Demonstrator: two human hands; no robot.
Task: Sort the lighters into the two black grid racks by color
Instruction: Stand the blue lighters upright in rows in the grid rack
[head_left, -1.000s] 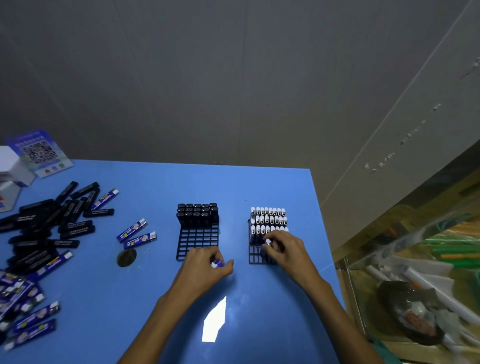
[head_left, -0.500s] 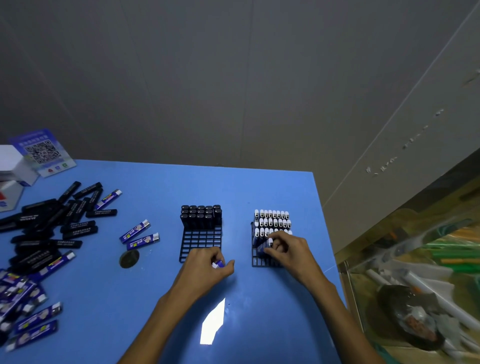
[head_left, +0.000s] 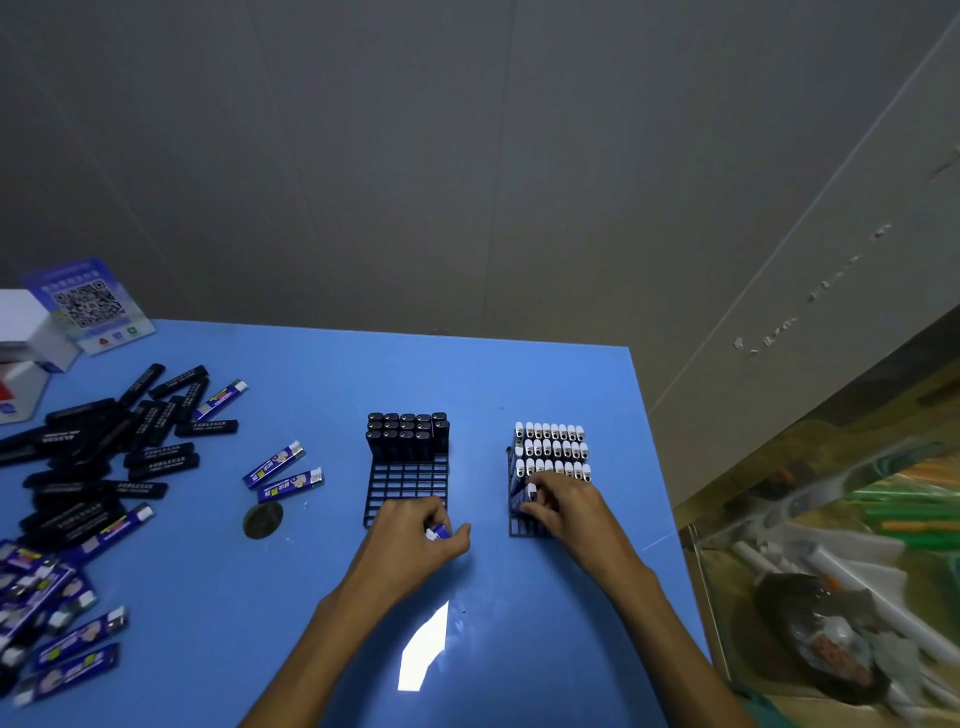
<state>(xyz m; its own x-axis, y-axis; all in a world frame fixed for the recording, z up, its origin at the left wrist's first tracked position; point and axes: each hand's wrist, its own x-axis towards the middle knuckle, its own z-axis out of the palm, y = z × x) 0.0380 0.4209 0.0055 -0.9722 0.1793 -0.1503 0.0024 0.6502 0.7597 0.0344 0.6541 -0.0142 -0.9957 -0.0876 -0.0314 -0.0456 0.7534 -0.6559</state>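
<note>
Head view shows my right hand (head_left: 563, 506) pinching a blue lighter (head_left: 525, 493) by its upper body, near the white cap, at the front row of the right rack (head_left: 519, 527). My left hand (head_left: 415, 535) is curled around another blue lighter (head_left: 438, 531), only its tip poking out, just in front of the left rack (head_left: 405, 486), which holds black lighters (head_left: 408, 434) in its far rows. The right rack's far rows are filled with white-capped blue ones (head_left: 550, 448).

I judge these lighters light, stiff and smooth-sided, so a little slippery. A pinch across the flat faces close to the cap gives the best control for steering the base into a narrow cell. The thin grid looks light too and may shift if pushed.

My fingers hide the cell I am aiming at, so I cannot tell whether the base is seated. The loose piles at the left, black (head_left: 98, 457) and blue (head_left: 47, 613), are partly cut off, and the labels are too small to read.
</note>
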